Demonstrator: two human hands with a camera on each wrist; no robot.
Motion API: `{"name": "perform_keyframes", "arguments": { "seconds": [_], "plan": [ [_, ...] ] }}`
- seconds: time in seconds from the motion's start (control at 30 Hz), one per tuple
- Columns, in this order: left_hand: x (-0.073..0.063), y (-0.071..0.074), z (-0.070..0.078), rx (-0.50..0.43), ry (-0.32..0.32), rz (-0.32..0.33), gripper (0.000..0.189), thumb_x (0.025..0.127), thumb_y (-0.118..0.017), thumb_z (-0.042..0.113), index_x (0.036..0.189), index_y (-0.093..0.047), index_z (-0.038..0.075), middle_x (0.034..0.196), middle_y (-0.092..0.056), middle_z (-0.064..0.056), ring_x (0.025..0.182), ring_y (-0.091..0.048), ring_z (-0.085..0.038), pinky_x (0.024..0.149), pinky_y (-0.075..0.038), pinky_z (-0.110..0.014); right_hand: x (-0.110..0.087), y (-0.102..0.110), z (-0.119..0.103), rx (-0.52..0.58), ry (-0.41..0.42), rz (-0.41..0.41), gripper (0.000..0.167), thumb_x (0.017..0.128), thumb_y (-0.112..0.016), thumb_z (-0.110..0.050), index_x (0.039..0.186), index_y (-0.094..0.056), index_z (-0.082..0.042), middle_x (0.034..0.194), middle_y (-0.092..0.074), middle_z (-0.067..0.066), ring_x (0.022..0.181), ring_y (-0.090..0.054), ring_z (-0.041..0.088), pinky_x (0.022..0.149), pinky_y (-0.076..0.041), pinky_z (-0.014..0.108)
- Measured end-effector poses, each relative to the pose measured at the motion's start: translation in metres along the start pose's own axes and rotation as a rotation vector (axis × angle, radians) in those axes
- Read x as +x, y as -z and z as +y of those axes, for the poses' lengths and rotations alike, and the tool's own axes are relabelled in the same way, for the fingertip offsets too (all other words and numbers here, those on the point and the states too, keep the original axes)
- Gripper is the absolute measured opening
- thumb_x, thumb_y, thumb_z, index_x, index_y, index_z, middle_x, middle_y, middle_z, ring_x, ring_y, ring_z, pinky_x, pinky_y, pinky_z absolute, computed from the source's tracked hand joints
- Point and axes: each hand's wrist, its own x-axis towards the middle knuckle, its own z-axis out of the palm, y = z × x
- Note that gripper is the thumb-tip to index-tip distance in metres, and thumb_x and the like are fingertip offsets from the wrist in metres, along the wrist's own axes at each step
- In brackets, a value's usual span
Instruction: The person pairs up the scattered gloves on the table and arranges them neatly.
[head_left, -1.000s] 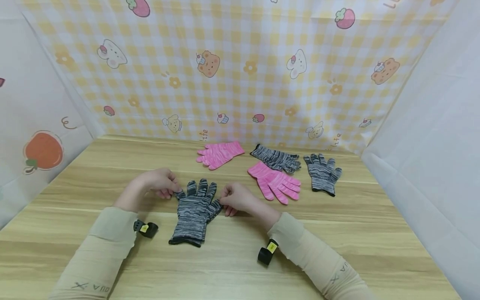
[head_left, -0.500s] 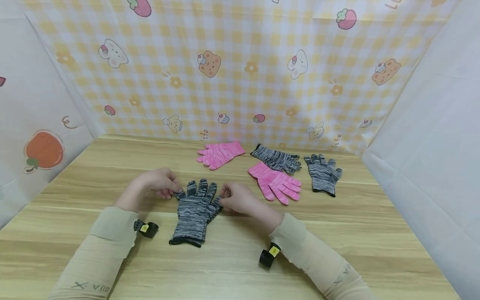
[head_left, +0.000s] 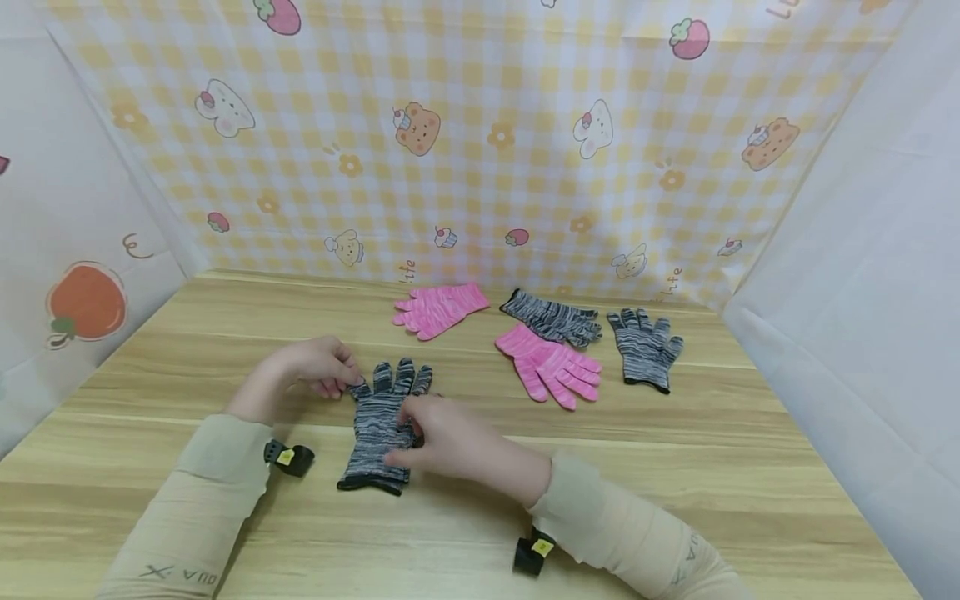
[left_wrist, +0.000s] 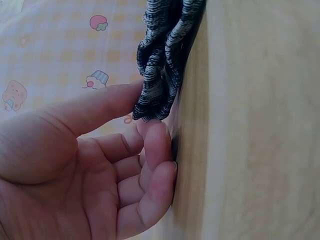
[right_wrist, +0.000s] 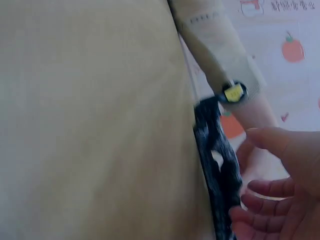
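A black-and-grey knit glove (head_left: 372,429) lies on the table, fingers pointing away, with a second layer showing in the left wrist view. My left hand (head_left: 324,365) pinches the tip of its leftmost finger between thumb and fingertips; that tip (left_wrist: 152,107) is seen close up from the left wrist. Over the glove's right side is my right hand (head_left: 453,437), thumb spread from loosely bent fingers, hiding the glove's right-hand finger. In the right wrist view the fingers (right_wrist: 265,202) are right beside the dark glove edge (right_wrist: 217,170), holding nothing.
At the back lie a pink glove (head_left: 440,310), a grey knit glove (head_left: 551,317) partly overlapped by another pink glove (head_left: 551,367), and a grey glove (head_left: 647,348) on the right. A checked cloth (head_left: 480,183) hangs behind the wooden table (head_left: 187,367).
My right hand has let go of the glove's right-hand finger and moved left and nearer, over the glove's side. My left hand keeps its pinch in place.
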Motion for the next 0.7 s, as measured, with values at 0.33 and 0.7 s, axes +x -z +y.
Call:
{"name": "perform_keyframes", "arguments": {
  "seconds": [0.33,0.7],
  "plan": [
    [-0.002,0.0,0.001,-0.01,0.008,0.003,0.012,0.09,-0.063,0.012,0.086,-0.064,0.001,0.069,-0.056,-0.004,0.06,-0.058,-0.015,0.06,-0.053,-0.029,-0.005,-0.009,-0.009,-0.17,0.012,-0.089,0.057,0.075,-0.076,-0.054,0.112,-0.059,-0.015,0.075,-0.055,-0.012,0.062,-0.049,0.005,0.051,-0.041,0.019],
    [-0.001,0.001,0.0,-0.021,0.007,-0.003,0.012,0.09,-0.064,0.012,0.088,-0.064,0.0,0.069,-0.056,-0.003,0.06,-0.058,-0.015,0.06,-0.054,-0.029,-0.006,-0.013,-0.009,-0.19,0.032,-0.086,0.044,0.076,-0.078,-0.047,0.099,-0.053,-0.019,0.064,-0.048,-0.012,0.055,-0.042,0.004,0.045,-0.034,0.02]
  ]
}}
